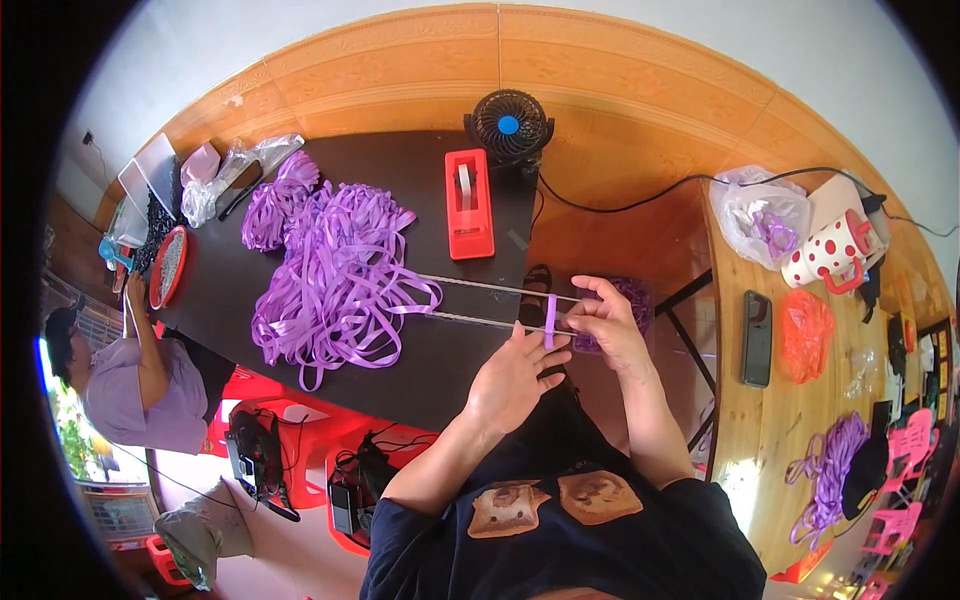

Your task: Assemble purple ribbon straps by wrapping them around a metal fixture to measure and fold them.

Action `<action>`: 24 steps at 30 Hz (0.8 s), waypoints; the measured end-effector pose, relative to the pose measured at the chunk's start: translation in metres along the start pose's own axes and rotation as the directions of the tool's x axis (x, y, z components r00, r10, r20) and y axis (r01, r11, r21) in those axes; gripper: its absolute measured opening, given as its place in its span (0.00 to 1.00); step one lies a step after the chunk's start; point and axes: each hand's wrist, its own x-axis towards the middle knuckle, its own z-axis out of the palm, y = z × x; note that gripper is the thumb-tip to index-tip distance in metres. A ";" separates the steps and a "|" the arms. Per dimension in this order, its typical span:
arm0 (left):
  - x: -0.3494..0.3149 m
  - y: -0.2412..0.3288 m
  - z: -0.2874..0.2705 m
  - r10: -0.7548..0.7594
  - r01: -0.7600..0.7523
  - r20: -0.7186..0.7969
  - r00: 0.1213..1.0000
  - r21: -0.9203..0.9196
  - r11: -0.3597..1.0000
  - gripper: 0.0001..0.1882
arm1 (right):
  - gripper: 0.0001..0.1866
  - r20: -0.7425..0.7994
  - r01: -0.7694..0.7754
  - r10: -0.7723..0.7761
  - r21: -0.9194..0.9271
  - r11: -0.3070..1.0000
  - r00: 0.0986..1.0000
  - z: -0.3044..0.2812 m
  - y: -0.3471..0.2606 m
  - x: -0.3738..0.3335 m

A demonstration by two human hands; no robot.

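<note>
Two thin parallel metal rods reach from the dark table toward me. A band of purple ribbon is wrapped across both near their close ends. My left hand lies below the rods with fingers stretched out, its thumb at the lower rod and its fingertips beside the band. On the other side, my right hand is at the rod ends, index finger and thumb apart and bent toward the band; its other fingers are partly hidden. A large tangled heap of purple ribbon covers the rods' far ends.
A red tape dispenser and small black fan stand beyond the rods. At left, a person sits by a red-rimmed tray. The wooden table at right bears a phone, a dotted mug and more ribbon.
</note>
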 end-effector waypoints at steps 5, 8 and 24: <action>0.000 -0.001 -0.002 -0.001 0.001 0.010 1.000 -0.034 0.999 0.33 | 0.29 0.062 -0.052 0.050 0.030 0.998 0.997 0.002 0.011 0.010; 0.000 0.000 -0.001 -0.005 0.005 0.002 1.000 -0.029 1.000 0.33 | 0.30 0.069 -0.125 0.117 0.132 0.983 0.991 0.012 0.014 0.017; 0.001 0.000 -0.002 -0.009 0.010 0.017 1.000 -0.034 0.999 0.35 | 0.32 0.147 -0.082 0.046 0.248 0.965 0.988 0.021 0.030 0.031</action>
